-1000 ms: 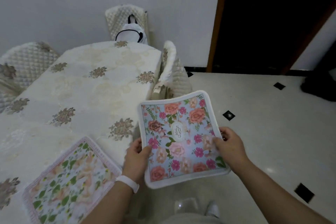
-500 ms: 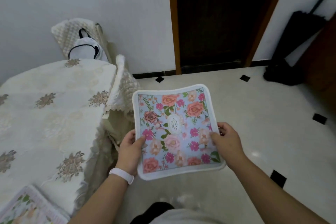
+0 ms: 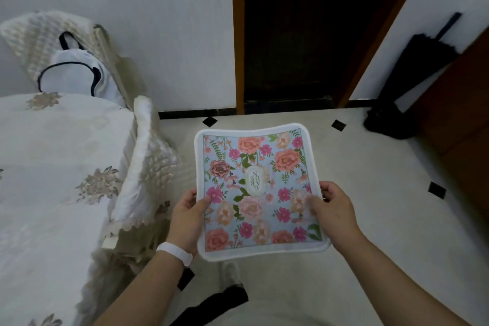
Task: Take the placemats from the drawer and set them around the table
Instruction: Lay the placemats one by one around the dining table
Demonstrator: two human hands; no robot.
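A square placemat (image 3: 258,188) with pink and orange flowers on light blue and a white border is held flat in front of me, above the floor. My left hand (image 3: 188,216) grips its left edge, thumb on top; a white band is on that wrist. My right hand (image 3: 332,209) grips its right edge the same way. The table (image 3: 53,167), under a cream cloth with brown flower motifs, lies to the left of the placemat, apart from it.
A quilted cream chair (image 3: 148,167) stands tucked against the table's right side, close to my left hand. Another chair with a white bag (image 3: 71,74) is at the far end. A dark doorway (image 3: 304,34) is ahead; a black umbrella (image 3: 412,82) leans at the right wall.
The view has swung right: the table slid to the left and the green placemat lying on it left the frame. Both hands keep the same hold on the floral placemat.
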